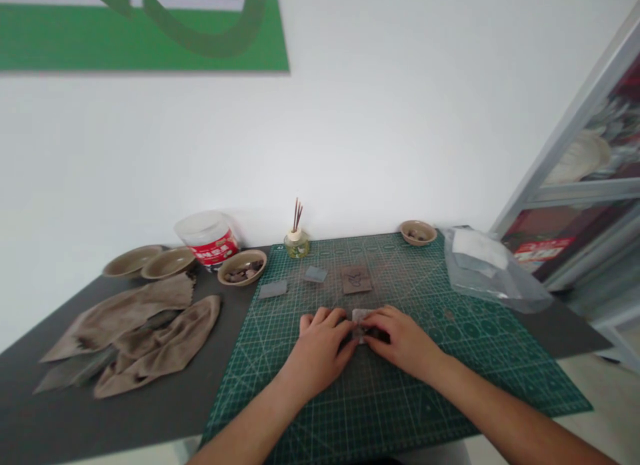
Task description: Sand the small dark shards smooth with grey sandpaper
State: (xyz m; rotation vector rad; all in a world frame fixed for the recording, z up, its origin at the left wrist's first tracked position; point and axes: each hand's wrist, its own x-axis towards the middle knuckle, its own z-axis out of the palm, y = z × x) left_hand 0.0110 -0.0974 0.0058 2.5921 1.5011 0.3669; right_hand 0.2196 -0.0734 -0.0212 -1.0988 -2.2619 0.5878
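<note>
On the green cutting mat (425,385), both hands meet over a small pale square piece (361,313). My left hand (323,338) has its fingers bent and closed, with thumb and index finger at the left side of the piece. From the right, my right hand (397,331) pinches at the same spot, thumb and fingertips pressed inward. The fingers cover whatever lies between them. Just beyond the hands is a brown square (357,279) with a dark line drawing. Two grey rectangular sheets, a left one (273,289) and a right one (315,274), lie nearby.
Brown crumpled cloths (150,331) lie left. Behind them stand shallow bowls (131,261), a bowl of dark stones (243,268) and a plastic tub (210,238). A reed diffuser (297,243), small bowl (418,233) and clear plastic bag (493,268) sit along the back.
</note>
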